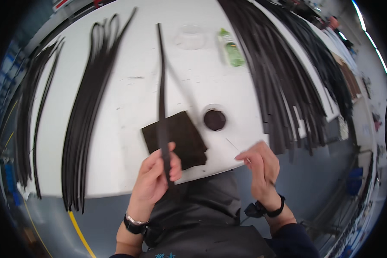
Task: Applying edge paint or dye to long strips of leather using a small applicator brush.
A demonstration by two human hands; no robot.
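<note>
My left hand [159, 170] grips a long dark flat strip [161, 86] that rises upright in the view across the white table [129, 56], over a stack of dark square pads [182, 139]. My right hand [260, 167], at the table's front edge, has its fingers pinched on a thin, needle-like stick [231, 144] that points up and left. A small round container [214, 118] of dark material sits just beyond the pads, above and left of the stick. Farther back are a clear round lid or dish [190, 38] and a green bottle [231, 47].
Bundles of long dark strips lie on the left [90, 112] and far left [30, 116]. A wide mass of strips [284, 81] covers the right, hanging over the front edge. Grey floor [320, 180] with yellow lines shows beyond the table; blue bins [354, 180] stand at right.
</note>
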